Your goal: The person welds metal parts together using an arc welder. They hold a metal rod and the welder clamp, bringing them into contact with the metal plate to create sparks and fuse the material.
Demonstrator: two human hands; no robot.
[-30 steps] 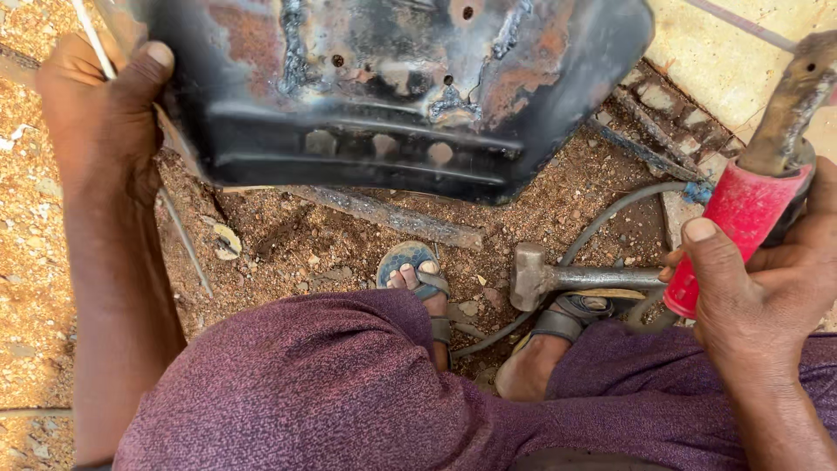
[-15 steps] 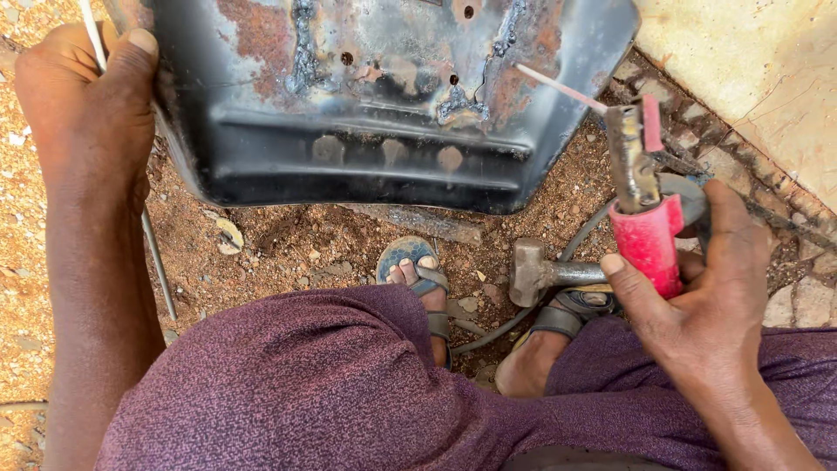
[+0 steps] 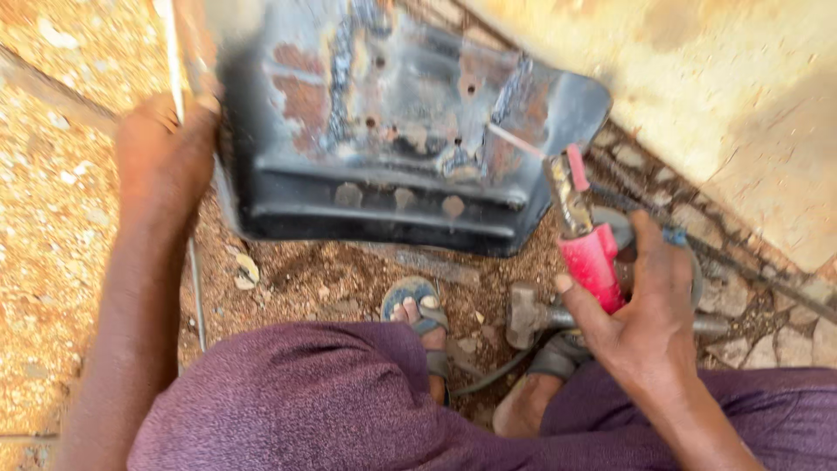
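Observation:
A dark, rusty pressed-metal panel (image 3: pixel 392 131) with holes and weld seams stands tilted on the dirt in front of me. My left hand (image 3: pixel 166 153) grips its left edge. My right hand (image 3: pixel 649 301) holds a red-handled electrode holder (image 3: pixel 588 249). A thin rod (image 3: pixel 514 139) sticks out of its jaws, and the rod's tip rests on the right part of the panel's inner face. The view is blurred by motion.
A steel hammer (image 3: pixel 532 316) lies on the ground under my right hand. My sandalled feet (image 3: pixel 418 314) and purple trousers (image 3: pixel 288 401) fill the bottom. A grey cable (image 3: pixel 493 375) runs between my feet. A pale wall (image 3: pixel 697 96) rises at the upper right.
My right hand has brought the electrode holder from the far right in toward the panel, until the rod tip meets it. The view has shifted left and down; my left hand keeps its grip.

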